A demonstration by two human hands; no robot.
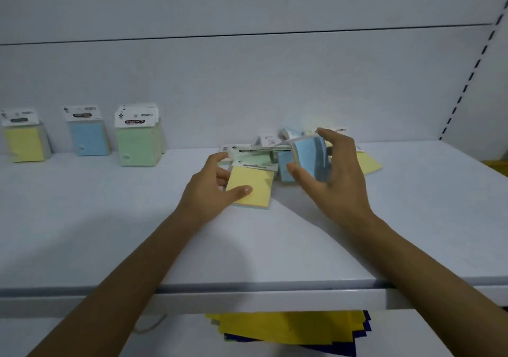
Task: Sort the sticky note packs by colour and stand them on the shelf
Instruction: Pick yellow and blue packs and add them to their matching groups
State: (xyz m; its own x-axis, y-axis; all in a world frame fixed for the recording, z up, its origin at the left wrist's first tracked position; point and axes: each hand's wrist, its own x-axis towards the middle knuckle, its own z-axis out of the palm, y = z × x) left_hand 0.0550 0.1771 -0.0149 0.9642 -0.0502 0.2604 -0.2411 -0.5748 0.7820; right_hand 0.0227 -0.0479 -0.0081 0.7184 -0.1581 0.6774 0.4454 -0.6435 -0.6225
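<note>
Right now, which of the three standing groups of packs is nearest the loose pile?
The green group, rightmost of the three; the blue group and yellow group stand farther left.

On the shelf (110,219), standing packs (89,137) sit left of the heap (258,160)

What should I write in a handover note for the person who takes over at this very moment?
Left hand grips the flat yellow pack at the front of the pile.
Right hand holds the blue pack, lifted over the pile.
Done: yellow group, blue group and green group stand at the back left of the shelf.
Left: stand these two packs with their colours, then sort the rest of the pile, which shows green, blue and yellow packs.
</note>
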